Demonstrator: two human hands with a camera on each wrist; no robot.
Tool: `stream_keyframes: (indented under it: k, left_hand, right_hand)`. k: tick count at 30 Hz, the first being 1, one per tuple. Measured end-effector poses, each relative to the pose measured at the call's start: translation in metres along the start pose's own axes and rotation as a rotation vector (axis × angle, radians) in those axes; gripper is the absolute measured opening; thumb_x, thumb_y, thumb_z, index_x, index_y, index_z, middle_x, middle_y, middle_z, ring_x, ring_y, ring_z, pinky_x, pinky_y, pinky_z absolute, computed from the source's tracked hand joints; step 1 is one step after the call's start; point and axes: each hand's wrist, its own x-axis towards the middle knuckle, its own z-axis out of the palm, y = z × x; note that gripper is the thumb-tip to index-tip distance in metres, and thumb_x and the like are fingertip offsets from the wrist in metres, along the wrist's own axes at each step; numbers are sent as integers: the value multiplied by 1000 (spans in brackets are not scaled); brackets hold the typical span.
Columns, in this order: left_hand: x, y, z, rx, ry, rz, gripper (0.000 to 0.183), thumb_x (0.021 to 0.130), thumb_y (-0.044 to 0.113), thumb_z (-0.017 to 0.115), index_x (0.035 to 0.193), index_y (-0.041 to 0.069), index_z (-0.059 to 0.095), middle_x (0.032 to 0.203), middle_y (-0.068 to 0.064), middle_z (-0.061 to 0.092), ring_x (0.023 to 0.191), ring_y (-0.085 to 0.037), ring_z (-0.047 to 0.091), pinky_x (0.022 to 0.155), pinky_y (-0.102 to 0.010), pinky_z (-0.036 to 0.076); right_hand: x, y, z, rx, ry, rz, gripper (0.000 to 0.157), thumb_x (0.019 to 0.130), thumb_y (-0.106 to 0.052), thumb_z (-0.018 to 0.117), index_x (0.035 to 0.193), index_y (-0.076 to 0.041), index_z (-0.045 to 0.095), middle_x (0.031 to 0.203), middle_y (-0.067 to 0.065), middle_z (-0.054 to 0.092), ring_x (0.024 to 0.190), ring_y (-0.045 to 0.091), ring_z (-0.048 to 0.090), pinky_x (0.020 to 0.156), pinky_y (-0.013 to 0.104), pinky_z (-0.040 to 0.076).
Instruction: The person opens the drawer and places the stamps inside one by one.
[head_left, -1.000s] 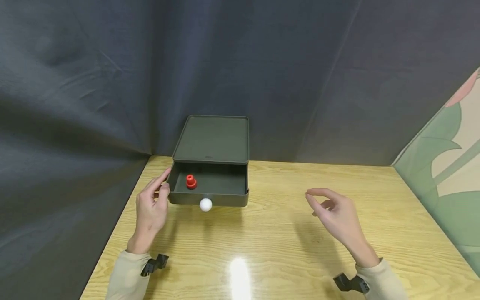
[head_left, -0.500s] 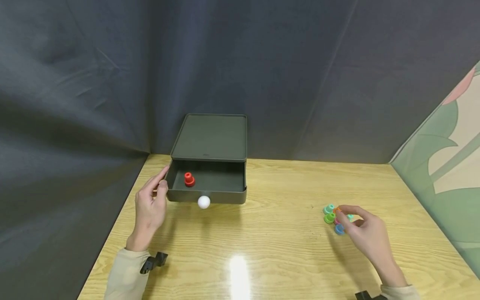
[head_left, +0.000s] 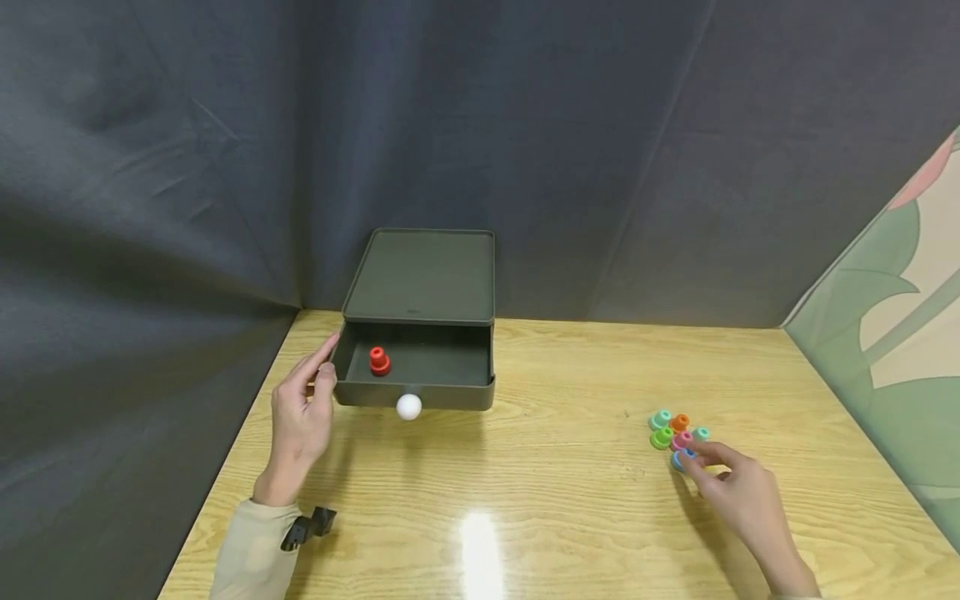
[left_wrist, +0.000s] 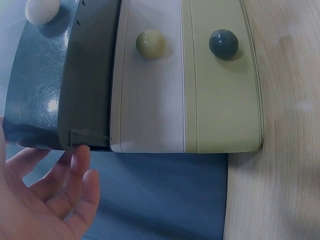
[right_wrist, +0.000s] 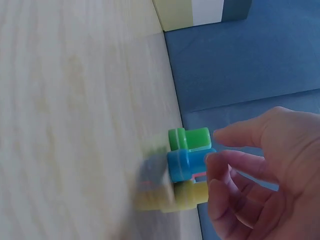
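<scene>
My left hand rests its fingertips against the left side of a dark drawer, which is pulled out. Inside it stands a red stepped peg, and a white ball knob sits on its front. My right hand is down at a cluster of small pegs on the table. Its thumb and forefinger straddle a blue peg, with a gap showing between the fingertips in the right wrist view. Close around are a green peg, an orange peg, a pink peg and two mint ones.
Below the open drawer are a pale drawer with a yellowish knob and a yellow-green drawer with a dark knob, both pushed in. A dark cloth hangs behind the wooden table. A patterned panel borders the right.
My right hand has moved right and down to the pegs, then from the orange peg nearer to the blue one. The left hand keeps its place at the drawer.
</scene>
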Motion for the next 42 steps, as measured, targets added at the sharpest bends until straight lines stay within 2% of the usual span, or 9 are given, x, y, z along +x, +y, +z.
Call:
stream_keyframes:
  k: [7, 15, 23, 32, 36, 39, 41, 42]
  left_hand:
    - [0, -1, 0, -7, -1, 2, 40, 107, 8, 53, 142, 16, 71, 109, -17, 76, 86, 7, 56, 74, -7, 43]
    - [0, -3, 2, -18, -3, 5, 40, 107, 8, 54, 142, 17, 71, 109, -16, 76, 87, 8, 56, 74, -7, 43]
    - [0, -5, 3, -51, 7, 53, 40, 107, 6, 54, 142, 16, 71, 96, -16, 72, 82, 5, 55, 73, -8, 43]
    - [0, -7, 3, -66, 25, 90, 40, 105, 3, 54, 140, 11, 71, 94, -17, 71, 81, 6, 52, 72, -9, 41]
    - [0, -7, 3, -66, 23, 87, 39, 106, 4, 54, 141, 12, 71, 90, -15, 69, 80, 5, 52, 71, -10, 41]
    - [0, -6, 3, -71, 23, 84, 39, 106, 4, 54, 141, 12, 71, 89, -14, 68, 80, 4, 52, 71, -11, 40]
    - [0, -6, 3, -76, 24, 84, 39, 106, 4, 54, 141, 11, 71, 89, -14, 67, 80, 4, 52, 71, -11, 40]
    - [0, -6, 3, -77, 23, 85, 39, 106, 4, 54, 141, 11, 71, 89, -14, 67, 80, 4, 52, 71, -11, 40]
  right_hand:
    - [-2, 1, 5, 16, 22, 6, 43, 101, -35, 75, 127, -1, 73, 107, 22, 79, 59, 5, 67, 42, 25, 41]
    - [-4, 5, 6, 1, 14, 25, 43, 100, -36, 76, 127, -3, 74, 107, 18, 79, 61, 4, 64, 45, 25, 44]
    - [-5, 5, 7, 1, 14, 13, 36, 99, -35, 77, 120, -5, 74, 110, 17, 78, 57, 4, 59, 43, 25, 40]
    - [-2, 4, 8, -15, 27, 6, 32, 99, -31, 77, 118, -5, 74, 109, 16, 78, 58, 2, 60, 44, 25, 42]
    - [-2, 5, 7, -21, 29, 33, 36, 99, -35, 77, 118, -5, 75, 96, 12, 78, 56, 4, 60, 44, 26, 42]
    - [-2, 5, 8, -18, 24, 52, 38, 99, -36, 77, 120, -6, 74, 77, 7, 76, 53, 5, 58, 43, 26, 41]
    - [-2, 5, 8, -13, 27, 48, 37, 99, -35, 77, 121, -6, 74, 75, 7, 75, 52, 5, 57, 43, 25, 40]
    - [-2, 5, 9, -8, 30, 42, 36, 99, -34, 77, 122, -6, 73, 80, 11, 77, 53, 5, 58, 43, 25, 41]
